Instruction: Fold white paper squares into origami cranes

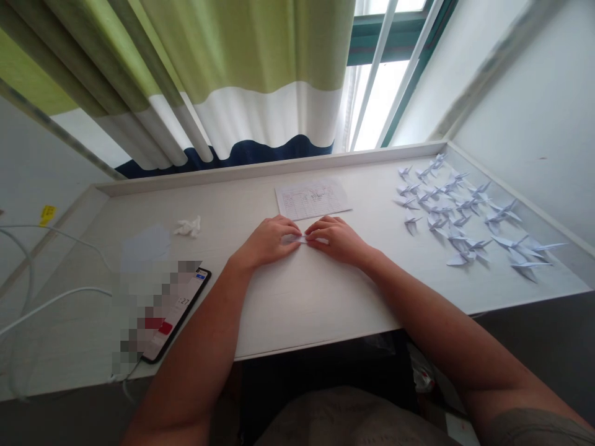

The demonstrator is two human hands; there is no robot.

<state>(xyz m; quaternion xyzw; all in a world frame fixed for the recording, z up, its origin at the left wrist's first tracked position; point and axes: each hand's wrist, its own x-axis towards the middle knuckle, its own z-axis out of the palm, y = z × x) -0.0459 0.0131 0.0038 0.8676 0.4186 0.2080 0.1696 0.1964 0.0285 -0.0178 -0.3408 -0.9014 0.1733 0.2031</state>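
Between my two hands, just above the white desk (pixel 297 310), is a small piece of folded white paper (pixel 302 240). My left hand (pixel 269 240) grips its left end, fingers curled over the top and thumb below. The right end is pinched by my right hand (pixel 339 240) in the same way. Most of the paper is hidden behind the fingers. Right behind my hands lies a printed sheet (pixel 313 198) with a grid on it. Several folded white paper cranes (pixel 458 207) stand spread over the right side of the desk.
A phone (pixel 179 316) lies at the left front, partly blurred out. Behind it are a stack of white paper squares (pixel 146 244) and a crumpled tissue (pixel 188 227). White cables (pixel 56 303) loop over the left edge. A raised rim (pixel 269 162) borders the desk's back, below a curtain (pixel 264 74).
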